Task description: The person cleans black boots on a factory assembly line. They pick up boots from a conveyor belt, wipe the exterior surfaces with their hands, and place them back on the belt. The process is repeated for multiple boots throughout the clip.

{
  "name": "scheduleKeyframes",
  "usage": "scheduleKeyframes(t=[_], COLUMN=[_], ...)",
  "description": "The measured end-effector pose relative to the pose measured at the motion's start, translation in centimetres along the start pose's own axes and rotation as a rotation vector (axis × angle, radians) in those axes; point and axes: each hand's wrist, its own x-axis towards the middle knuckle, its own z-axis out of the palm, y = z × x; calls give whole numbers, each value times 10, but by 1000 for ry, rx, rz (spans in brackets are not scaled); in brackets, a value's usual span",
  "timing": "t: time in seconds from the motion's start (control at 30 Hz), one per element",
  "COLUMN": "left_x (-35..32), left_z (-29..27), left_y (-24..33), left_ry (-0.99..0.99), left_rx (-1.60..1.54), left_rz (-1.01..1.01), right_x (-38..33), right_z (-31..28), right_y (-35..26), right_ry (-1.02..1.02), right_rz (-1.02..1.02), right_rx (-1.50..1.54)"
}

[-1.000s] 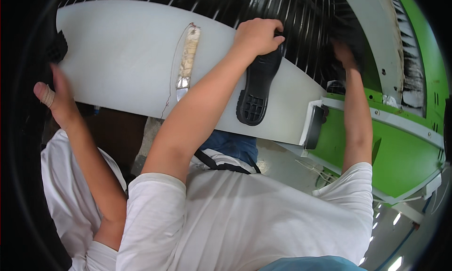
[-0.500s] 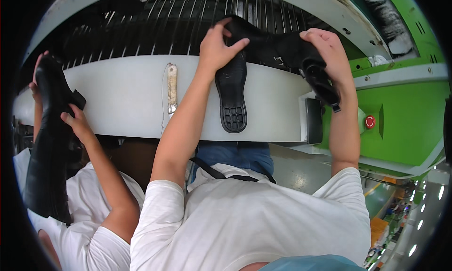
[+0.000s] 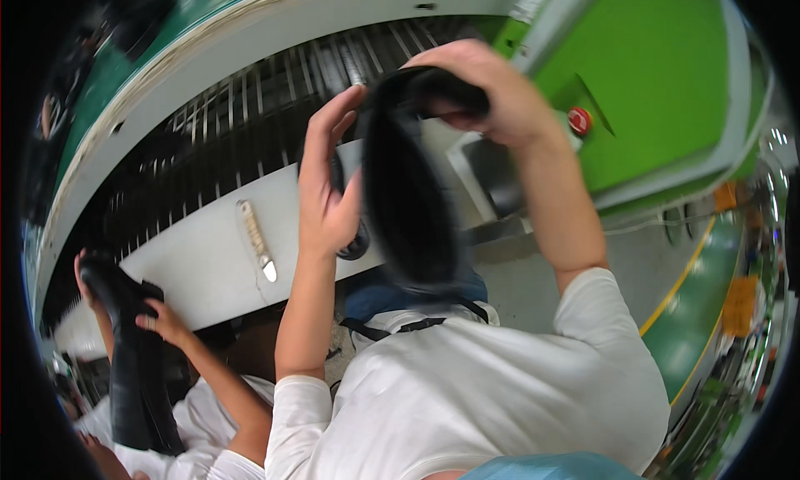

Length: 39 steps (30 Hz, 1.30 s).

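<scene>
A black boot is held up above the white table ledge, its shaft opening turned toward me and blurred by motion. My right hand grips the upper edge of the shaft. My left hand is curved at the boot's left side, its thumb against the leather; the fingertips reach partly out of sight. A black shoe sole shows below and behind my left palm, mostly covered. Whether that hand also touches the sole cannot be told.
A knife with a wrapped handle lies on the white ledge. Metal rollers run behind it. At right stands a green machine panel with a red button. To the left, a co-worker holds another black boot.
The boot has swung from lying sideways to showing its shaft opening toward me. Both hands have moved with it, and the whole view has turned. The sole is now mostly covered.
</scene>
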Motion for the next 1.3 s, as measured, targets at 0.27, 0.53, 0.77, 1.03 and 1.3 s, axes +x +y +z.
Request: scheduleKeyframes(t=[0.27, 0.53, 0.77, 1.03, 1.3], left_x=[-6, 23, 92, 135, 127], left_z=[38, 28, 2, -10, 16], left_y=[43, 88, 126, 135, 124], left_ry=[12, -53, -573, -856, -766], left_rx=[-399, -190, 419, 432, 393], left_rz=[-483, -49, 139, 238, 239], right_x=[-43, -87, -76, -89, -88], right_z=[-17, 7, 32, 20, 23], right_y=[59, 37, 11, 26, 63], right_ry=[159, 123, -10, 128, 252], right_rz=[14, -57, -72, -118, -58], right_rx=[168, -27, 58, 356, 463])
